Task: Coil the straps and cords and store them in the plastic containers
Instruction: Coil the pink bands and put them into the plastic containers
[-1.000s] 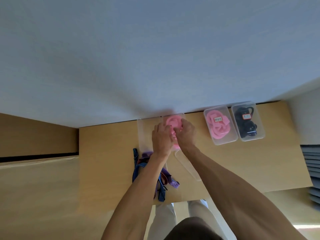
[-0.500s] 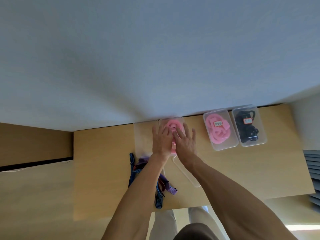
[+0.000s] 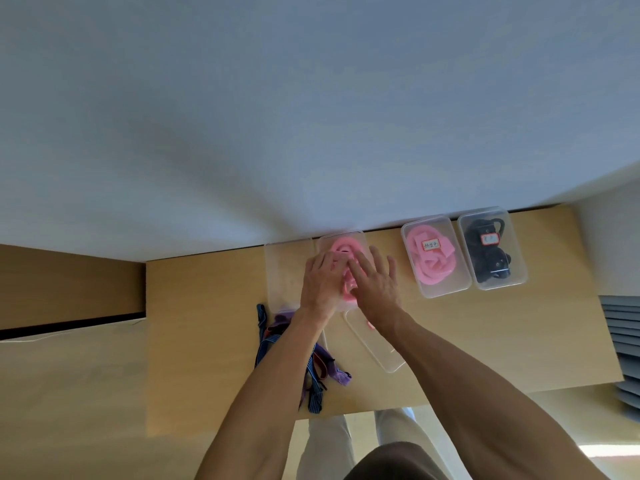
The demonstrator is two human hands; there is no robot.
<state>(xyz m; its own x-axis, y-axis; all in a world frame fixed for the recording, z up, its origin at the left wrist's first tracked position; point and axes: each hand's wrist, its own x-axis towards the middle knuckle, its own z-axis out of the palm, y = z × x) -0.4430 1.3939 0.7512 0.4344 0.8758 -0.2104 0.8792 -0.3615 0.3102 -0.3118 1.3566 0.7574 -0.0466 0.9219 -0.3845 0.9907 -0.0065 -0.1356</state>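
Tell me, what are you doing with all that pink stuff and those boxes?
A person is packing straps into clear boxes. Both hands, left hand and right hand, lie flat with fingers spread on a pink coil in an open box. A loose lid lies just in front. Two closed boxes sit to the right, one with a pink strap, one with black cords. A tangle of blue and purple straps waits on the table.

Light wooden table (image 3: 207, 323) against the wall, carrying four clear containers (image 3: 437, 256) along the back edge, a loose lid (image 3: 375, 344), and tangled straps (image 3: 317, 368) near the front.
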